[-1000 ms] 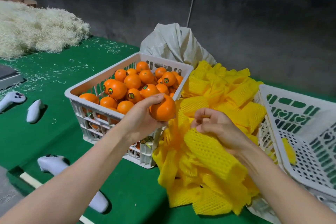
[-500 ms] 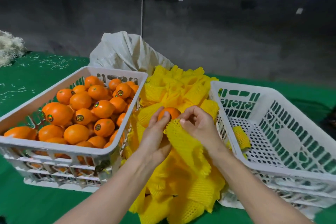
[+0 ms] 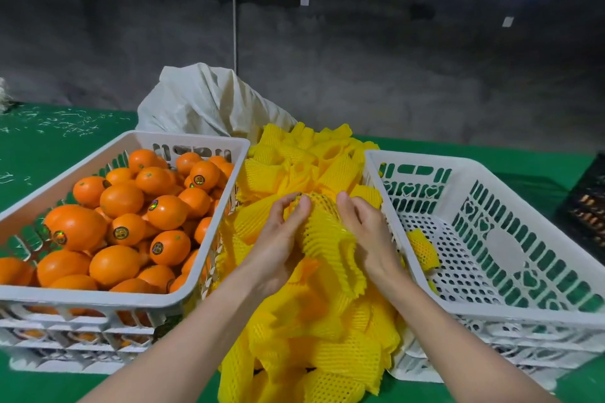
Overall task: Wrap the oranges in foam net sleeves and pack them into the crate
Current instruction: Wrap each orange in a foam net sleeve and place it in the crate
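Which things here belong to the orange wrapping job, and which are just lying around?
Job: left hand, right hand, held sleeve, sleeve pile, oranges, orange crate, packing crate.
Lying about: white sack, pale scraps on the green cloth, dark crate at far right.

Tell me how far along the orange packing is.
Barely begun. Done: the right crate holds just one yellow sleeve; whether an orange is inside it I cannot tell. In hand: the left hand and right hand both grip a foam sleeve above the sleeve pile; it bulges as if round an orange. Left: the left crate is heaped with bare oranges to wrap and pack.
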Demonstrator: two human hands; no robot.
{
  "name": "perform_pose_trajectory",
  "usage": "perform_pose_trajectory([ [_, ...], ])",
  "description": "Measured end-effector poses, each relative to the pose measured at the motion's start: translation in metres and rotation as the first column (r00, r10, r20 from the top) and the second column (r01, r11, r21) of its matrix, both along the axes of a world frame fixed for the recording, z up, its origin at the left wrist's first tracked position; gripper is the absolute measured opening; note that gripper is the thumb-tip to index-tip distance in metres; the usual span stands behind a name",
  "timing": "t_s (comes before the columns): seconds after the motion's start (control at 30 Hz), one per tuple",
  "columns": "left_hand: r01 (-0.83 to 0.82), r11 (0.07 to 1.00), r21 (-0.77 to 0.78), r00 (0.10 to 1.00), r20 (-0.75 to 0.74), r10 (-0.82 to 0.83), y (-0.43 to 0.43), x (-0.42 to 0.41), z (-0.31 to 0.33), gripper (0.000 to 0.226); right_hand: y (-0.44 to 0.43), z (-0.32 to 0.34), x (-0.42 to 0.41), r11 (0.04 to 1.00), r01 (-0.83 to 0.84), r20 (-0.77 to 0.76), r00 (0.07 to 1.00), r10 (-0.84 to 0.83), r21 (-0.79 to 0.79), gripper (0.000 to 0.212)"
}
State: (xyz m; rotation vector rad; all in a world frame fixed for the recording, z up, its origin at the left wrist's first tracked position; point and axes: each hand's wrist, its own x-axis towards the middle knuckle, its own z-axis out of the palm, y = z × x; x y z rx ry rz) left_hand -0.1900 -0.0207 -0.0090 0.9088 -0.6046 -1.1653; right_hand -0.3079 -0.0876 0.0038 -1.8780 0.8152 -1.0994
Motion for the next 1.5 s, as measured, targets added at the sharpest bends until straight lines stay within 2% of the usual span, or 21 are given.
perform_pose_trajectory([
  [0.1, 0.012, 0.999, 0.046, 0.999, 0.034, -0.014, -0.005, 0.002, 0.005, 0.064, 0.003, 0.006, 0.002, 0.993, -0.005, -0.023, 1.000, 0.002, -0.119, 0.053],
  [0.17, 0.057, 0.990, 0.127, 0.997, 0.035, -0.062, -0.007, 0.002, 0.006, 0.062, 0.000, 0.011, 0.005, 0.980, 0.041, 0.089, 0.996, -0.024, -0.194, 0.053],
  [0.23, 0.115, 0.978, 0.174, 0.993, 0.011, -0.118, -0.006, 0.004, 0.003, 0.063, -0.007, 0.015, 0.008, 0.978, 0.081, 0.146, 0.988, -0.053, -0.193, 0.047],
  [0.33, 0.168, 0.971, 0.171, 0.986, -0.006, -0.169, -0.005, 0.007, -0.001, 0.068, -0.014, 0.010, 0.015, 1.000, 0.008, 0.111, 0.994, -0.010, 0.017, 0.038],
  [0.4, 0.155, 0.972, 0.174, 0.988, -0.019, -0.154, -0.006, 0.009, -0.002, 0.069, -0.009, -0.001, 0.019, 0.973, -0.068, 0.114, 0.993, 0.044, 0.220, 0.036],
  [0.47, 0.128, 0.974, 0.184, 0.992, -0.033, -0.124, -0.007, 0.009, -0.003, 0.064, -0.002, -0.011, 0.020, 0.930, -0.113, 0.116, 0.990, 0.077, 0.349, 0.039],
  [0.57, 0.015, 0.970, 0.244, 0.998, -0.059, -0.001, -0.009, 0.008, -0.007, 0.062, 0.006, -0.020, 0.025, 0.882, -0.098, 0.110, 0.993, 0.053, 0.461, 0.039],
  [0.63, -0.148, 0.952, 0.268, 0.989, 0.057, 0.138, -0.011, 0.008, -0.011, 0.053, 0.011, -0.023, 0.026, 0.831, -0.090, 0.106, 0.994, 0.038, 0.549, 0.041],
  [0.7, -0.391, 0.901, 0.186, 0.890, 0.327, 0.319, -0.012, 0.009, -0.018, 0.049, 0.016, -0.028, 0.027, 0.782, -0.094, 0.088, 0.995, 0.050, 0.616, 0.060],
  [0.77, -0.511, 0.859, -0.009, 0.704, 0.569, 0.425, -0.010, 0.010, -0.022, 0.053, 0.020, -0.035, 0.026, 0.768, -0.095, 0.098, 0.994, 0.042, 0.634, 0.065],
  [0.83, -0.535, 0.835, -0.131, 0.576, 0.667, 0.473, -0.010, 0.012, -0.025, 0.055, 0.022, -0.042, 0.025, 0.743, -0.118, 0.126, 0.991, 0.045, 0.659, 0.063],
  [0.9, -0.551, 0.818, -0.165, 0.546, 0.670, 0.503, -0.011, 0.012, -0.028, 0.055, 0.022, -0.046, 0.023, 0.664, -0.196, 0.190, 0.978, 0.082, 0.721, 0.068],
  [0.93, -0.553, 0.816, -0.168, 0.559, 0.652, 0.513, -0.011, 0.010, -0.029, 0.055, 0.023, -0.048, 0.022, 0.630, -0.248, 0.237, 0.966, 0.104, 0.736, 0.067],
  [1.0, -0.509, 0.851, -0.131, 0.670, 0.560, 0.487, -0.010, 0.010, -0.031, 0.057, 0.022, -0.049, 0.020, 0.583, -0.343, 0.331, 0.935, 0.132, 0.737, 0.052],
  [1.07, -0.416, 0.909, 0.003, 0.823, 0.427, 0.375, -0.009, 0.014, -0.029, 0.058, 0.020, -0.047, 0.020, 0.510, -0.403, 0.409, 0.906, 0.106, 0.760, 0.050],
  [1.13, -0.299, 0.943, 0.148, 0.893, 0.392, 0.222, -0.008, 0.022, -0.029, 0.052, 0.019, -0.047, 0.019, 0.463, -0.456, 0.468, 0.878, 0.097, 0.760, 0.054],
  [1.2, -0.191, 0.967, 0.166, 0.894, 0.437, 0.102, -0.007, 0.024, -0.027, 0.051, 0.019, -0.048, 0.018, 0.447, -0.501, 0.515, 0.851, 0.100, 0.741, 0.045],
  [1.27, -0.113, 0.986, 0.121, 0.883, 0.467, 0.044, -0.008, 0.021, -0.028, 0.061, 0.020, -0.049, 0.018, 0.454, -0.535, 0.550, 0.828, 0.112, 0.713, 0.035],
  [1.4, -0.163, 0.983, 0.088, 0.912, 0.393, 0.116, -0.006, 0.014, -0.025, 0.043, 0.023, -0.048, 0.020, 0.507, -0.537, 0.542, 0.826, 0.153, 0.675, 0.033],
  [1.5, -0.167, 0.965, 0.204, 0.904, 0.422, 0.068, -0.002, 0.016, -0.019, 0.053, 0.019, -0.043, 0.019, 0.584, -0.480, 0.485, 0.859, 0.162, 0.655, 0.037],
])
